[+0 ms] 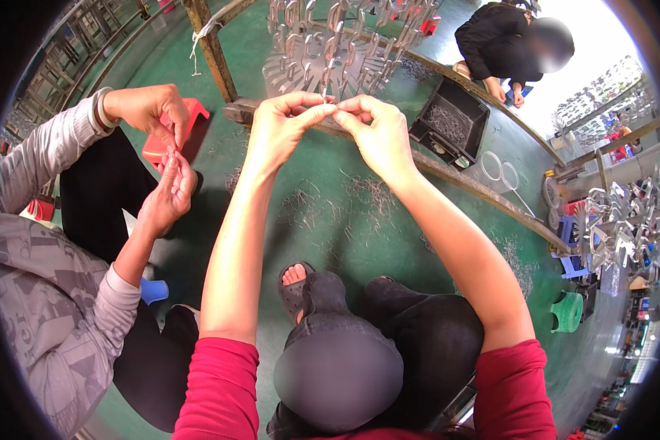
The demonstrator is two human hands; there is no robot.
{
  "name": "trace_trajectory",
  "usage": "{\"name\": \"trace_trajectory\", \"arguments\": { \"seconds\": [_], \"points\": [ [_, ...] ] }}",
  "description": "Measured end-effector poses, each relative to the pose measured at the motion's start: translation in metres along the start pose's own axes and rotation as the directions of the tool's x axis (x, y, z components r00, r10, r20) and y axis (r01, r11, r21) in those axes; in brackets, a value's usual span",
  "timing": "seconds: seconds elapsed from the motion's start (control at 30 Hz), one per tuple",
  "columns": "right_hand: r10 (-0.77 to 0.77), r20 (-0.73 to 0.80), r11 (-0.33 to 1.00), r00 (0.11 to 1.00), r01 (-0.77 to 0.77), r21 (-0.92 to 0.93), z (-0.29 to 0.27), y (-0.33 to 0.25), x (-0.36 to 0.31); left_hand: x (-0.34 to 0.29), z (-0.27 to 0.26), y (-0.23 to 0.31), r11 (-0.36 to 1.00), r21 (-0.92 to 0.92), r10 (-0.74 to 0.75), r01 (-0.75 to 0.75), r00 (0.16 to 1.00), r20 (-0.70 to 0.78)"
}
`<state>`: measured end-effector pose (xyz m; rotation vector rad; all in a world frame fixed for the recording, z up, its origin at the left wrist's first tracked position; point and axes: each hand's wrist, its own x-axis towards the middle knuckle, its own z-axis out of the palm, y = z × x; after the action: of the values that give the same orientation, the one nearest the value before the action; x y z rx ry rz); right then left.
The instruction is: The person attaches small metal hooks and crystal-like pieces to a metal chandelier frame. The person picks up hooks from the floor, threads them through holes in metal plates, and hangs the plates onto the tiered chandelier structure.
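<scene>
My left hand (280, 132) and my right hand (380, 138) are raised in front of me, thumbs and fingertips pinched together and nearly meeting. A thin shiny bit of metal shows at the left fingertips; the fingers cover most of it. What the right fingertips pinch is too small to make out. Just beyond my hands hang several shiny metal loops (330, 53), strung one below another in vertical rows. Behind them is a round fan of flat metal pieces (277, 72).
Wooden rails (477, 185) cross beyond my hands, with a post (211, 55) at left. Loose wires (374, 198) litter the green floor. A black crate (471, 110) holds more wires. A co-worker's hands (165, 194) are close on my left, near a red stool (196, 110). Another person (491, 40) crouches far right.
</scene>
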<state>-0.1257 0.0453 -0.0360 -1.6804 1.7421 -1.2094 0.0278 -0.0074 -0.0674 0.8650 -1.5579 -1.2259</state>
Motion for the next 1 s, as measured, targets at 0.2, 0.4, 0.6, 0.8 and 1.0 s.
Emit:
{"name": "trace_trajectory", "arguments": {
  "seconds": [0.2,0.4,0.6,0.8,1.0],
  "points": [
    [-0.070,-0.072,0.997,0.995,0.071,0.015,-0.003,-0.001,0.000,-0.002,0.002,0.002,0.998,0.037,-0.046,0.047,0.999,-0.014],
    [-0.112,-0.054,0.993,0.992,0.109,-0.052,0.001,0.005,-0.004,-0.003,0.004,0.000,0.999,-0.021,-0.031,0.031,1.000,0.003],
    [-0.111,-0.070,0.988,0.991,0.103,-0.112,0.001,0.012,-0.002,-0.017,0.007,0.000,0.992,0.100,-0.066,0.072,0.996,-0.057],
    [-0.022,-0.071,0.999,0.997,0.019,-0.036,0.003,0.011,0.002,-0.027,0.032,-0.012,0.994,0.103,-0.008,0.032,0.975,-0.221],
    [0.007,0.024,0.990,1.000,-0.003,-0.140,-0.003,0.003,0.004,-0.024,0.038,-0.011,0.990,0.119,-0.035,0.076,0.949,-0.315]
  ]
}}
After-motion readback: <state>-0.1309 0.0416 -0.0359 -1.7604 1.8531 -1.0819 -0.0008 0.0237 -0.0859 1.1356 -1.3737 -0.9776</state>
